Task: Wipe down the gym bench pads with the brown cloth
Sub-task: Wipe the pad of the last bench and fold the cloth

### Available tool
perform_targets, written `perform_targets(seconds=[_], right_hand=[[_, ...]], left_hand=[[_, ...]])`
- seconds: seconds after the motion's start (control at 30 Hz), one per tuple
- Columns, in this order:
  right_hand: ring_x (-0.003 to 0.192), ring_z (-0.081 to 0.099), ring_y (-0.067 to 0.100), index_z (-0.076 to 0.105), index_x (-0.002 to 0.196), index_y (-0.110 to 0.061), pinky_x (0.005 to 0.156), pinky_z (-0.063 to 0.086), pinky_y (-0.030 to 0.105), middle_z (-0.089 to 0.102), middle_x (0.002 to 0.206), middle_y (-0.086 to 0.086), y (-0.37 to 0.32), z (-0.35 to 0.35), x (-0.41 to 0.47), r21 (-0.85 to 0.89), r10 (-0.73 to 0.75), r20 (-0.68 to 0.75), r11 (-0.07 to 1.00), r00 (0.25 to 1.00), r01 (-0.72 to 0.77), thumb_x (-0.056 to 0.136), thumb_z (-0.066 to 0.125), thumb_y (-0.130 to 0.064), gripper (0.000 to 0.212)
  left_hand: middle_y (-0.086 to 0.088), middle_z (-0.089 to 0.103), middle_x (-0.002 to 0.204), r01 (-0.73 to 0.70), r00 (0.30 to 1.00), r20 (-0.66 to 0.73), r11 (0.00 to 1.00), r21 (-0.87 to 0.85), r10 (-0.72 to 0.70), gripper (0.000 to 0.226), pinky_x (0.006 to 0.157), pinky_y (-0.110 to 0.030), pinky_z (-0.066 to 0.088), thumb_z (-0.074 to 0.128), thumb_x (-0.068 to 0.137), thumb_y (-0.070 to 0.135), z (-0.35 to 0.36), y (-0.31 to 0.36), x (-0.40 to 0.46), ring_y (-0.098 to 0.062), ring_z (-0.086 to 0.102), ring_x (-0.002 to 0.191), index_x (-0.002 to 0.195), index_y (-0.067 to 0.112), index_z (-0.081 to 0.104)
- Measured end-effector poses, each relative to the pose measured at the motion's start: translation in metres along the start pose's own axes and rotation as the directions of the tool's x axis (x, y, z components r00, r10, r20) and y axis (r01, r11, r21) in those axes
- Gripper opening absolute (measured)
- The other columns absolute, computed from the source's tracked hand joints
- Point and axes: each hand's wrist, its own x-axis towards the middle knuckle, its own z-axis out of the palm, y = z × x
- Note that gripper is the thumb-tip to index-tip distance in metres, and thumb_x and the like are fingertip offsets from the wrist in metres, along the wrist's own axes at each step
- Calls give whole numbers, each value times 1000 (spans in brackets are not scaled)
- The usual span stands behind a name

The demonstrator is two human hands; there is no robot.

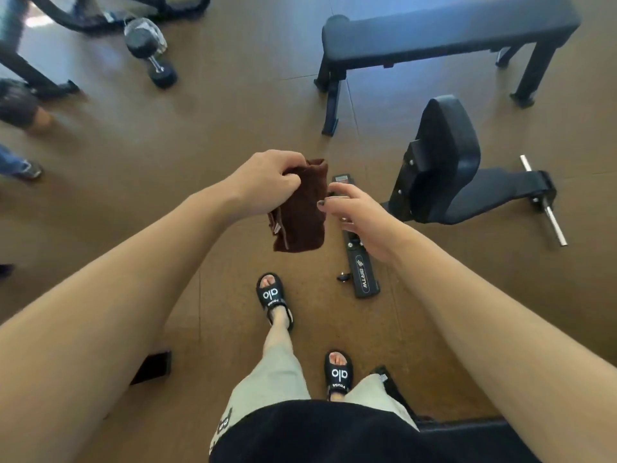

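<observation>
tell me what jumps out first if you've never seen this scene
Dead centre, the left hand grips a brown cloth that hangs above the floor, with the right hand open beside it. To the right, an angled black pad sits low on its frame, and a flat black bench stands beyond it at top right.

cloth (pixel 302 208) hangs from left hand (pixel 267 182) | right hand (pixel 354 212) just beside it | flat bench (pixel 444 35) at floor's far right | padded seat unit (pixel 447 162) nearer | dumbbell (pixel 150 50) far left
</observation>
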Motion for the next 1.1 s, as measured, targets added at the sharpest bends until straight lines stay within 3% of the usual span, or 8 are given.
perform_targets(seconds=[0.17, 0.27, 0.4, 0.57, 0.73, 0.9, 1.03, 1.1], right_hand=[[122, 51, 9, 53, 137, -25, 105, 27, 37, 60, 135, -9, -39, -9, 71, 166, -43, 64, 986, 997, 32, 91, 68, -31, 48], [133, 54, 21, 56, 141, -19, 116, 33, 42, 63, 141, -2, -71, -15, 117, 312, -39, 54, 950, 998, 20, 81, 68, -37, 63], [133, 59, 31, 61, 139, -12, 118, 42, 52, 67, 138, 10, -113, -24, 185, 461, -20, 14, 888, 1000, 11, 85, 74, -32, 60], [126, 64, 40, 60, 136, -7, 109, 47, 56, 68, 133, 21, -172, -38, 246, 552, 37, -100, 833, 994, 24, 89, 73, -26, 52], [121, 69, 32, 58, 138, -14, 94, 59, 41, 67, 135, 16, -236, -60, 312, 543, 17, -124, 838, 992, 54, 90, 75, -20, 51], [113, 73, 31, 60, 136, -20, 90, 61, 40, 71, 129, 14, -299, -84, 396, 588, 7, -158, 804, 987, 88, 96, 65, -8, 42], [111, 73, 32, 62, 134, -22, 89, 61, 41, 73, 125, 15, -351, -103, 472, 624, 35, -167, 778, 985, 78, 93, 66, -8, 44], [111, 73, 31, 61, 136, -22, 86, 61, 39, 72, 126, 14, -378, -113, 507, 615, 42, -168, 785, 985, 71, 93, 67, -8, 46]], left_hand=[[0, 63, 88, -104, 993, 48, 994, -25, 106, 30, 74, -35, 51, 39, 104, 12, -59, -12, 87, -19, 59, 86, 95, 21, 66], [7, 60, 82, -120, 990, 64, 988, -96, 126, 35, 71, -30, 47, 38, 105, 13, -100, -23, 149, -12, 58, 83, 85, 28, 63], [5, 58, 80, -86, 991, 100, 993, -77, 93, 30, 71, -31, 42, 39, 99, 8, -158, -47, 224, -18, 56, 83, 82, 22, 60], [-5, 66, 115, 37, 988, 154, 999, -24, -33, 26, 95, -41, 52, 43, 98, 13, -218, -70, 300, -24, 61, 106, 117, 18, 60], [-4, 63, 114, 127, 962, 254, 986, -111, -95, 41, 90, -41, 57, 45, 93, 13, -267, -88, 376, -24, 65, 98, 128, 34, 49], [-10, 56, 124, 289, 873, 474, 905, -313, -115, 60, 92, -46, 61, 44, 88, -1, -308, -112, 464, -34, 69, 98, 132, 39, 46], [-9, 63, 126, 418, 875, 432, 788, -453, -216, 30, 80, -38, 60, 58, 99, 24, -331, -132, 552, -26, 69, 108, 128, 28, 50], [-9, 72, 120, 443, 868, 424, 787, -430, -258, 33, 90, -42, 61, 62, 100, 37, -347, -144, 595, -26, 73, 106, 126, 18, 56]])
